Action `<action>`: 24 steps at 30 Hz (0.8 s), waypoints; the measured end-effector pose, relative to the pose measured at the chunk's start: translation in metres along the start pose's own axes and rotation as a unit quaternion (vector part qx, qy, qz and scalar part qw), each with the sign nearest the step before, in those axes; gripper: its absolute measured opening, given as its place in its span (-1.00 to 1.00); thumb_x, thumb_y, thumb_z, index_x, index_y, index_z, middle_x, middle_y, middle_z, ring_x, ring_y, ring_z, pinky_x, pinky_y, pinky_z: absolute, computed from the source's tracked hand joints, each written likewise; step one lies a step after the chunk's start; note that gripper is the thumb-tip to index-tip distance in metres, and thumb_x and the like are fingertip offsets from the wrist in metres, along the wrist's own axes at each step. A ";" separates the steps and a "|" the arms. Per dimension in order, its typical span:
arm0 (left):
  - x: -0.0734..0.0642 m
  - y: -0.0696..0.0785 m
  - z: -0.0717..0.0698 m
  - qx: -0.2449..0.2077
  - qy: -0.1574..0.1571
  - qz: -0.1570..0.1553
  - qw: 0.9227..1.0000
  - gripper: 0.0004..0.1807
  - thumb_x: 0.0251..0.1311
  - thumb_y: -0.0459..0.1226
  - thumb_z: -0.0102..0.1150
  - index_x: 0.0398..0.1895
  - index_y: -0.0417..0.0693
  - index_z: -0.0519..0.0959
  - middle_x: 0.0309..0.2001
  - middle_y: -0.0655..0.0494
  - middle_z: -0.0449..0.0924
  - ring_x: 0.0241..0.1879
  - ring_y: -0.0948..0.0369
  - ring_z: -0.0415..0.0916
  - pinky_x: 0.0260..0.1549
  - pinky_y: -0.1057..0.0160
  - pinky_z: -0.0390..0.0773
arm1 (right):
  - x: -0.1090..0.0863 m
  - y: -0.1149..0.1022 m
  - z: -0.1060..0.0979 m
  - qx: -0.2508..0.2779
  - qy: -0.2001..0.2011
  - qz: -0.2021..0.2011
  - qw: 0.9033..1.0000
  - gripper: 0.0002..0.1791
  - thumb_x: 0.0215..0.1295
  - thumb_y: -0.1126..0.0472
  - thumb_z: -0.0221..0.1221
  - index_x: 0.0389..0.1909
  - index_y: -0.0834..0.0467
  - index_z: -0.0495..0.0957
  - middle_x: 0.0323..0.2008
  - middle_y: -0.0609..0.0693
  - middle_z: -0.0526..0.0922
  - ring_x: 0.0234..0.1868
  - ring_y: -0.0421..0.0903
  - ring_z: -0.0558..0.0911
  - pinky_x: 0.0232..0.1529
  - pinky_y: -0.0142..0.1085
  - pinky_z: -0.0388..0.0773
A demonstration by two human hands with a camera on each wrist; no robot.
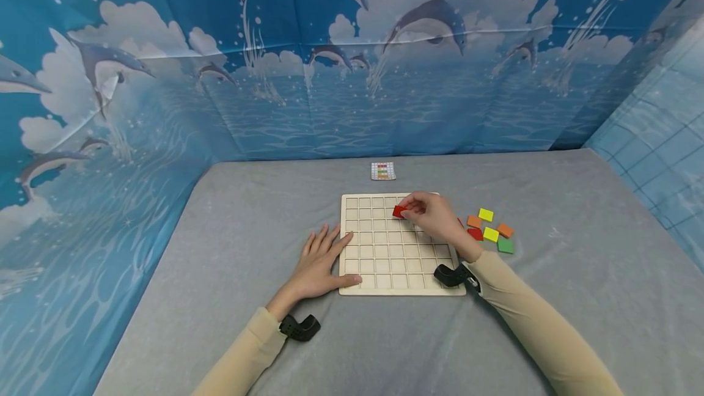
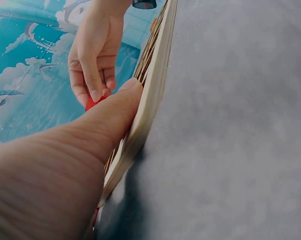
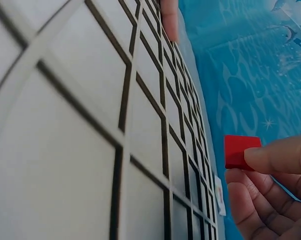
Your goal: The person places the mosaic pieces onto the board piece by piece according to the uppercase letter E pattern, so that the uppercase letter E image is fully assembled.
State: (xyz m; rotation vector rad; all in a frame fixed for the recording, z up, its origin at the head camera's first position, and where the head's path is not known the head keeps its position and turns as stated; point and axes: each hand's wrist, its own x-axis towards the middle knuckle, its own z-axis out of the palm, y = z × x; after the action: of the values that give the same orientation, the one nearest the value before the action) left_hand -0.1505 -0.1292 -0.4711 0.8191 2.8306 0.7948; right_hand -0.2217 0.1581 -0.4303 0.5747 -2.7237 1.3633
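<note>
A pale wooden grid board point(image 1: 385, 252) with square recesses lies on the grey cloth. My right hand point(image 1: 431, 216) pinches a red square tile point(image 1: 398, 211) between thumb and fingers, over the upper part of the board. In the right wrist view the red tile point(image 3: 239, 150) shows flat in that pinch, apart from the grid. My left hand point(image 1: 319, 264) lies spread at the board's left edge, thumb and a fingertip resting on the rim. The left thumb point(image 2: 118, 107) presses on the board's edge in the left wrist view.
Right of the board lie several loose tiles, among them a yellow tile point(image 1: 486, 214), an orange tile point(image 1: 505, 230), a red tile point(image 1: 475, 234) and a green tile point(image 1: 505, 245). Behind the board lies a small pattern card point(image 1: 382, 171). A dolphin-printed curtain point(image 1: 352, 109) borders the table.
</note>
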 end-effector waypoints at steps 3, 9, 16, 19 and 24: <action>0.000 0.000 0.000 0.004 0.002 0.001 1.000 -0.03 0.11 0.25 0.13 0.51 0.10 0.03 0.49 -0.04 -0.19 0.45 -0.04 -0.40 0.30 -0.09 -0.39 | 0.005 -0.001 0.006 0.005 -0.007 -0.006 1.000 -0.89 0.21 0.39 0.24 -0.24 0.24 0.64 -0.37 0.03 0.63 -0.37 -0.07 0.59 -0.30 -0.21 0.53; 0.001 0.001 0.001 0.014 0.002 -0.004 1.000 -0.03 0.10 0.27 0.13 0.51 0.12 0.03 0.49 -0.02 -0.20 0.45 -0.03 -0.41 0.31 -0.07 -0.39 | 0.013 -0.006 0.015 0.003 -0.023 0.003 1.000 -0.88 0.24 0.36 0.22 -0.21 0.21 0.65 -0.33 0.01 0.64 -0.32 -0.08 0.61 -0.23 -0.18 0.53; 0.000 0.003 0.002 0.018 0.002 -0.005 1.000 -0.02 0.10 0.28 0.12 0.51 0.12 0.02 0.49 -0.02 -0.19 0.45 -0.03 -0.41 0.31 -0.06 -0.39 | 0.021 -0.005 0.025 -0.001 -0.023 0.004 1.000 -0.91 0.22 0.38 0.23 -0.28 0.23 0.66 -0.39 0.00 0.64 -0.36 -0.09 0.59 -0.28 -0.20 0.53; 0.000 0.002 0.002 0.014 0.001 -0.005 1.000 -0.02 0.09 0.28 0.12 0.51 0.13 0.02 0.49 -0.02 -0.20 0.45 -0.02 -0.42 0.31 -0.05 -0.40 | 0.023 -0.004 0.029 0.002 -0.023 0.005 1.000 -0.92 0.21 0.39 0.23 -0.29 0.23 0.67 -0.40 0.00 0.64 -0.38 -0.09 0.58 -0.29 -0.21 0.52; 0.000 0.001 0.004 0.013 0.002 -0.004 1.000 -0.03 0.10 0.28 0.11 0.51 0.14 0.01 0.50 -0.01 -0.21 0.45 -0.02 -0.43 0.31 -0.04 -0.40 | 0.025 -0.005 0.033 -0.005 -0.023 -0.005 1.000 -0.92 0.22 0.38 0.23 -0.29 0.22 0.67 -0.39 -0.01 0.64 -0.37 -0.09 0.58 -0.27 -0.20 0.52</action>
State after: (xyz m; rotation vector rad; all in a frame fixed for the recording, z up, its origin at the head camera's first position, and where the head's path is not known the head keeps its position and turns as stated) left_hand -0.1494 -0.1267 -0.4738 0.8086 2.8525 0.7604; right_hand -0.2390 0.1223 -0.4416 0.6258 -2.7575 1.3516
